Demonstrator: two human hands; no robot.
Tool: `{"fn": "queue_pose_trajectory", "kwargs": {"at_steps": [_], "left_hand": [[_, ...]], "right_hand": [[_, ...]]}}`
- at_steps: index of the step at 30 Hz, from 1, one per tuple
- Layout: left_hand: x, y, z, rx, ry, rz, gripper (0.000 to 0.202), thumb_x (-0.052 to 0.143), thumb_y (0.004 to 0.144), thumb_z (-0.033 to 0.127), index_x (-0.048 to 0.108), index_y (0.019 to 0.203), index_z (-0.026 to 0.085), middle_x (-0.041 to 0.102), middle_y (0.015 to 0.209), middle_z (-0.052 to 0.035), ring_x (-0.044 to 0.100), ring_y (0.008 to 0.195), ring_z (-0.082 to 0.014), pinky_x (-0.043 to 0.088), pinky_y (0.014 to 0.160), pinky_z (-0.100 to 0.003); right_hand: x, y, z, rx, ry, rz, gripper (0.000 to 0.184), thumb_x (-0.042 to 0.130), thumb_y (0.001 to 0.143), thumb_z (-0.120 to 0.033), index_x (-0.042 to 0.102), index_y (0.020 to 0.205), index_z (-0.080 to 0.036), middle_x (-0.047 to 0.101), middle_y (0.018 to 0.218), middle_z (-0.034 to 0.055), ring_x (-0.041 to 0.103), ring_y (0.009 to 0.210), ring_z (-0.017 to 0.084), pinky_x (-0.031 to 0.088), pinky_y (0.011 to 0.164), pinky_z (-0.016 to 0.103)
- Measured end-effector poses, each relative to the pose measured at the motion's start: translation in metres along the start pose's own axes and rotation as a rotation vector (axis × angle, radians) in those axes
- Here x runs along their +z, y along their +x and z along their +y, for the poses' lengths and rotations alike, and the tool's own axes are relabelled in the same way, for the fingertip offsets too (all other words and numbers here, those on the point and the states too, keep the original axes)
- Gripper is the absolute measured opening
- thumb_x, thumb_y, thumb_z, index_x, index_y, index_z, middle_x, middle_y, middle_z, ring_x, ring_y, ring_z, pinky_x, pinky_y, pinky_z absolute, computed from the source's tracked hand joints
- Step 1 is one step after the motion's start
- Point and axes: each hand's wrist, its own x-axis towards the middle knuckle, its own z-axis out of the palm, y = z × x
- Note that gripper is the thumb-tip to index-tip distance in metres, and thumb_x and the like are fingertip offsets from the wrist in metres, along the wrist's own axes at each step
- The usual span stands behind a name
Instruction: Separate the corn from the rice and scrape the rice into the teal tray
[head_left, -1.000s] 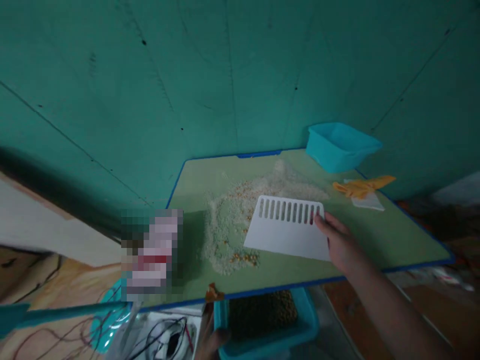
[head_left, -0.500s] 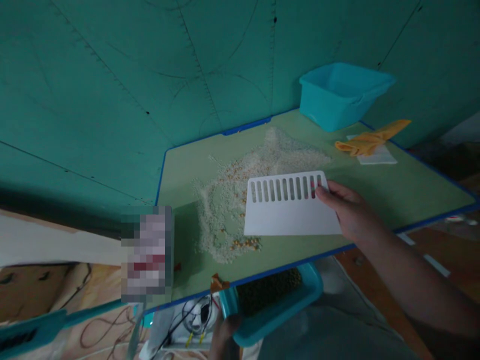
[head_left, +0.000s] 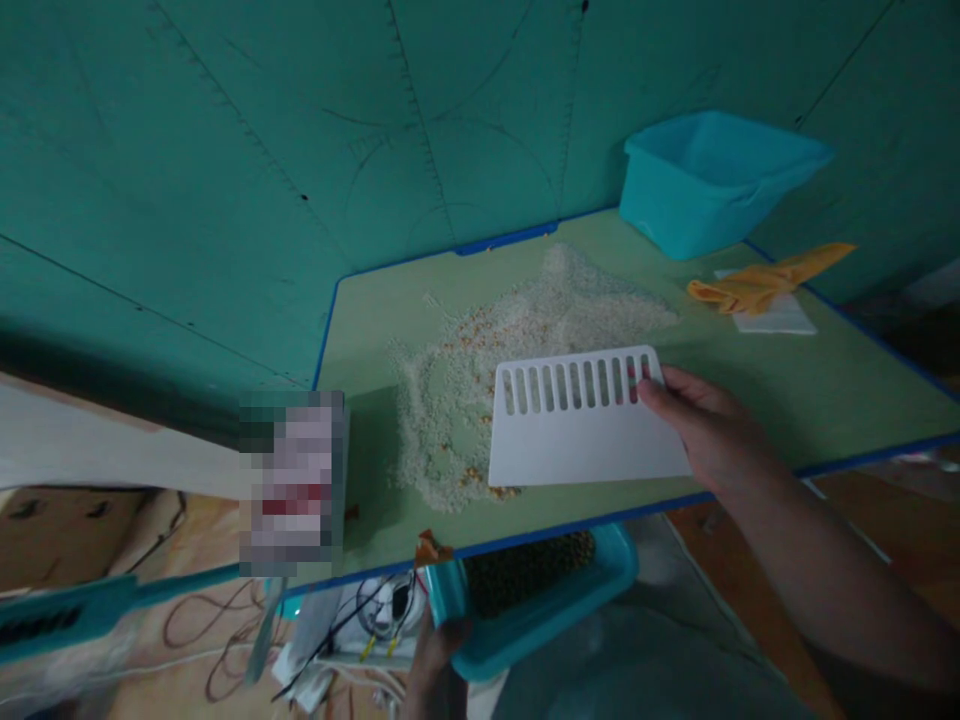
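Note:
My right hand (head_left: 709, 415) is closed on one end of a white scraper board (head_left: 585, 445) with a row of slots along its top. The board stands tilted over the table, its lower edge near the front rim. Pale, rice-like grains (head_left: 577, 305) lie spread on the tabletop, heaped toward the back. Round orange-brown beans (head_left: 474, 472) are scattered among them, some beside the board's lower left corner. Below the table edge, my left hand (head_left: 442, 655) grips the left end of a turquoise bin (head_left: 540, 625). Dark, bean-like pieces fill part of it; shadow hides some of my fingers.
Another turquoise bin (head_left: 720, 185) stands at the table's back right. An orange cloth (head_left: 757, 285) lies on a white sheet (head_left: 780, 315) nearby. A pixelated box-like object (head_left: 292, 480) is at the left edge. Cables (head_left: 225, 640) run across the floor; a green wall (head_left: 225, 120) rises behind.
The board has come slightly toward the front edge, and beans there are now gathered against its lower left corner. My left hand still holds the bin. The whole view has shifted a little.

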Motion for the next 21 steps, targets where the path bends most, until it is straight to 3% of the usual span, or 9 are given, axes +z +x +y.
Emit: {"fn": "queue_pose_trajectory", "kwargs": {"at_steps": [4,8,15,21], "left_hand": [[0.006,-0.007,-0.001,0.017,0.025,0.047,0.037,0.081,0.057,0.038,0.079,0.091,0.023,0.079,0.076,-0.0064,0.069,0.102,-0.0437,0.054,0.09,-0.051],[0.013,-0.011,0.001,0.013,0.03,0.007,0.038,0.081,0.058,0.04,0.078,0.093,0.024,0.08,0.087,-0.0068,0.066,0.111,-0.0444,0.052,0.095,-0.053],[0.03,-0.016,0.006,-0.008,-0.024,-0.046,0.067,0.081,0.055,0.041,0.072,0.119,0.024,0.08,0.105,-0.0092,0.066,0.113,-0.047,0.052,0.094,-0.056],[0.029,-0.016,0.002,0.026,-0.036,-0.019,0.072,0.084,0.053,0.038,0.071,0.123,0.025,0.077,0.119,-0.009,0.061,0.122,-0.0474,0.051,0.098,-0.055]], "right_hand": [[-0.002,0.001,0.003,-0.041,-0.018,0.005,0.029,0.076,0.071,-0.053,0.07,0.082,-0.026,0.066,0.062,-0.0011,0.058,0.053,0.018,0.043,0.048,0.029],[-0.002,0.0,0.004,-0.054,-0.011,0.004,0.026,0.078,0.07,-0.05,0.071,0.081,-0.027,0.067,0.063,-0.001,0.056,0.053,0.017,0.041,0.048,0.028],[-0.001,-0.001,0.002,-0.043,0.002,0.014,0.026,0.08,0.067,-0.048,0.071,0.078,-0.026,0.064,0.06,-0.0024,0.054,0.051,0.016,0.04,0.048,0.028],[-0.001,-0.002,0.002,-0.082,0.016,0.002,0.027,0.08,0.069,-0.048,0.071,0.08,-0.026,0.068,0.064,-0.0019,0.056,0.054,0.015,0.041,0.05,0.027]]}}
